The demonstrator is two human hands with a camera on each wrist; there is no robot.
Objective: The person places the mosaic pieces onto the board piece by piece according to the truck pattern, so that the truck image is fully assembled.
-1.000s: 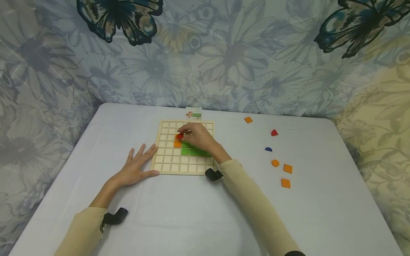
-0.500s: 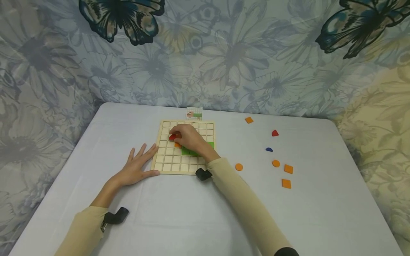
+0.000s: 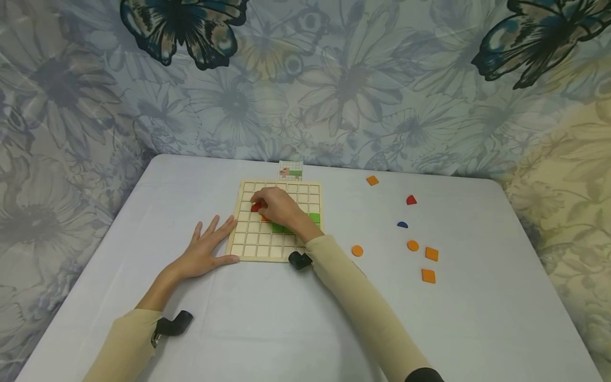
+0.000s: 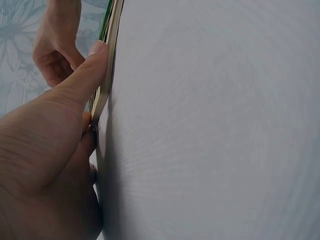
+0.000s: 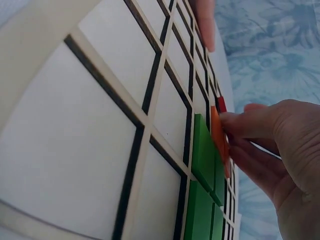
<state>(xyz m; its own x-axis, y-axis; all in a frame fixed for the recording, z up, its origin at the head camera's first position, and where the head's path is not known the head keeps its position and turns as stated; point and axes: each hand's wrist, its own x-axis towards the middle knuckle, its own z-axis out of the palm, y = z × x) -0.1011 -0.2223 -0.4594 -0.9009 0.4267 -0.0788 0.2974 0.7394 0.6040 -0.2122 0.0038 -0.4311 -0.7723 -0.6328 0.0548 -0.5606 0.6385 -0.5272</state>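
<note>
A wooden grid board [image 3: 250, 238] lies flat on the white table. My left hand [image 3: 202, 255], fingers spread and straight, rests at its left edge and near corner; the thumb touches the rim in the left wrist view. Over the upper left of the grid, my right hand [image 3: 281, 206] pinches a red piece [image 3: 255, 207] between thumb and fingers. The red piece's full outline is hidden by the fingertips. Orange tiles [image 5: 217, 131] sit in cells beside it, partly covered by the hand. Green square tiles [image 5: 202, 155] fill cells farther right.
Behind the board stands a small printed card [image 3: 290, 171]. Loose on the right are an orange disc [image 3: 357, 251], another orange disc [image 3: 412, 245], orange squares [image 3: 428, 276], a blue half-disc [image 3: 402, 225] and a red piece [image 3: 411, 200]. A floral cloth backdrop [image 3: 353, 85] rises behind the table.
My right hand has moved left across the board with the red piece, from over the orange tiles to the cell left of them. My left hand has stayed at the board's edge.
</note>
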